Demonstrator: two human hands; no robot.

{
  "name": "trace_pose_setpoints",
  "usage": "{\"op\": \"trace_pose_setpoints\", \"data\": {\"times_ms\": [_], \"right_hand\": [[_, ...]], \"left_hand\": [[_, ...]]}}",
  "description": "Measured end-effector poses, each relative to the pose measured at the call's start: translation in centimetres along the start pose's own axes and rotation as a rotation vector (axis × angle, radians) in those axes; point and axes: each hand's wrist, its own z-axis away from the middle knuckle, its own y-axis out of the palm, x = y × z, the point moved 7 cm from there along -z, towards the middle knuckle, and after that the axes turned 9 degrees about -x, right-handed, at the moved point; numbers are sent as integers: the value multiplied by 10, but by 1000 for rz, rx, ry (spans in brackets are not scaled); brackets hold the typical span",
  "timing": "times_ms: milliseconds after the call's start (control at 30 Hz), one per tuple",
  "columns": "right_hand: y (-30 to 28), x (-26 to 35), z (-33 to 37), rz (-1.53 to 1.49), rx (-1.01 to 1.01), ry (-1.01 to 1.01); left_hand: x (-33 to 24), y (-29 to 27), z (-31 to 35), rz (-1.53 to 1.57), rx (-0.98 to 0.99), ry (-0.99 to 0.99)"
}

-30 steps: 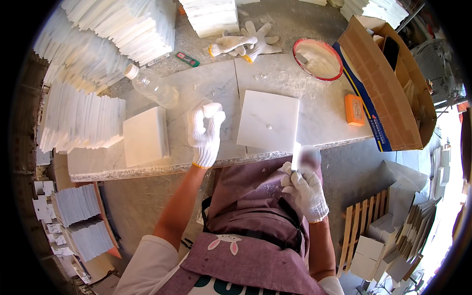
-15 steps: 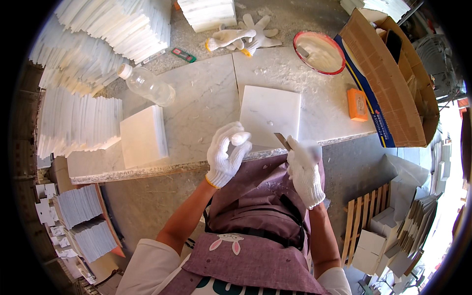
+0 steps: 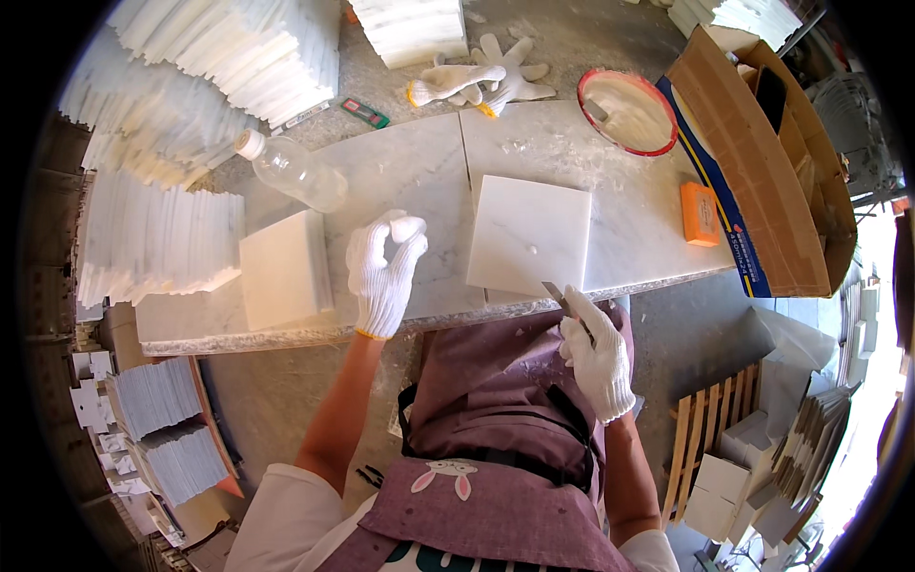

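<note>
My right hand (image 3: 596,357), in a white knit glove, is closed round a thin flat metal scraper (image 3: 554,294); its blade tip points up-left over the near edge of a white square tile (image 3: 531,234). The tile lies flat on the marble worktop, with a small white dab near its middle. My left hand (image 3: 384,276), gloved too, is raised over the worktop left of the tile, close to a short stack of white tiles (image 3: 283,272). Its fingers curl round to the thumb in a pinch; whether something small is between the tips is hidden.
Tall rows of white tiles (image 3: 162,238) line the left side. Behind the worktop lie a clear bottle (image 3: 295,173), a green cutter (image 3: 365,112) and spare gloves (image 3: 515,71). Right of these are a red-rimmed bowl of white paste (image 3: 634,114), an orange box (image 3: 701,214) and a cardboard carton (image 3: 753,162).
My left hand has moved left and slightly away from me, off the tile's near corner. The right hand with the scraper has shifted slightly nearer to me.
</note>
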Motion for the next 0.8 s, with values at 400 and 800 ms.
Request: {"op": "trace_pose_setpoints", "data": {"times_ms": [400,800], "right_hand": [[-11,-3,9,0,-49,-34],[10,37,-11,512,-206,-531]], "left_hand": [[50,41,-83,-442,-62,-63],[-64,38,51,198,223,279]]}}
